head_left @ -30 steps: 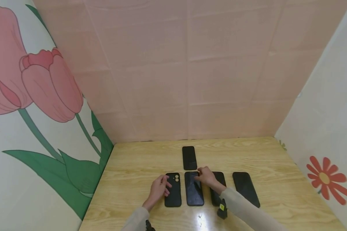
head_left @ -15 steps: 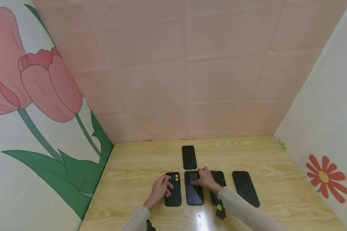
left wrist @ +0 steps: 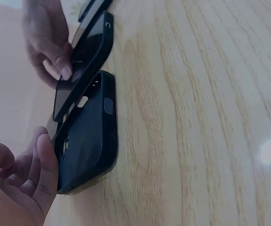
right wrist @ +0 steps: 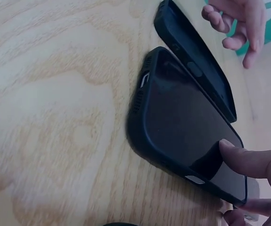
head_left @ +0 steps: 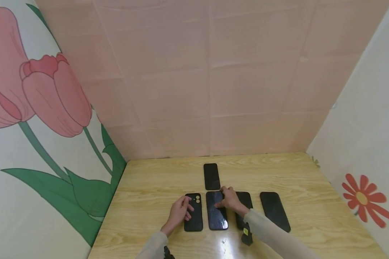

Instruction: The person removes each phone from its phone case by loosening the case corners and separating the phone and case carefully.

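Note:
In the head view, a black phone in a black case [head_left: 217, 217] lies screen up at the middle of the row. My right hand [head_left: 231, 200] pinches its far right corner: the thumb [right wrist: 243, 157] lies on the screen and the fingers curl at the edge, partly hidden. Just left of it lies an empty black phone case [head_left: 194, 222], hollow side up, with camera holes at its far end. Over the left edge of that case my left hand [head_left: 177, 213] hangs with loosely bent fingers. The right wrist view shows that hand apart from the case.
Right of the held phone, another black phone or case [head_left: 244, 198] lies partly under my right forearm. Farther right is one more black slab [head_left: 275, 210]. A black phone [head_left: 211, 176] lies behind the row. The wooden table [head_left: 162, 176] meets a pink-draped wall.
My right hand has moved slightly left onto the phone, its thumb coming further over the screen and its fingers closing at the edge. The left hand has barely shifted.

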